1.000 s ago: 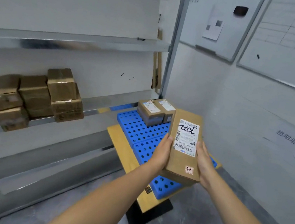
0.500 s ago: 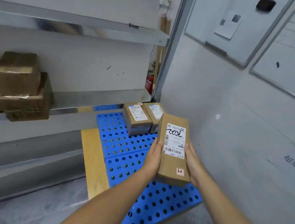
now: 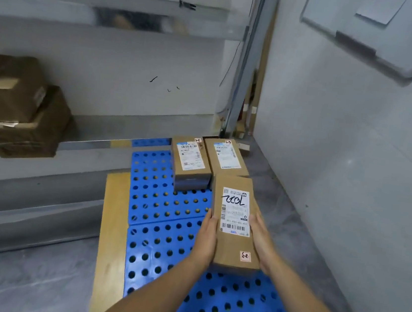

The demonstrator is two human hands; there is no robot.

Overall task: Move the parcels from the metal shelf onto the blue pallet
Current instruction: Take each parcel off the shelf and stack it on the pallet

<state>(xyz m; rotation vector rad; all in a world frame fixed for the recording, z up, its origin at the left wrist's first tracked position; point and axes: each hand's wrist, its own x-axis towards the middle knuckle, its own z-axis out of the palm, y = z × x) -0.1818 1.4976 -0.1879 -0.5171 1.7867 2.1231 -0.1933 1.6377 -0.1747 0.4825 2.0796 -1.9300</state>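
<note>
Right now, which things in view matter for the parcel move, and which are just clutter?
Job: held parcel, gripped by left hand and right hand; blue pallet carrying two parcels; brown parcels on the metal shelf.
Lying about: whiteboards on the wall; wooden board under the pallet.

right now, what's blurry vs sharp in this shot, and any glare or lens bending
Head view: the held parcel is fairly sharp, its handwriting clear; the shelf parcels at left are smeared by blur; the upper shelf rail carries a hazy reflection; the whiteboard frames at upper right look soft and skewed.
</note>
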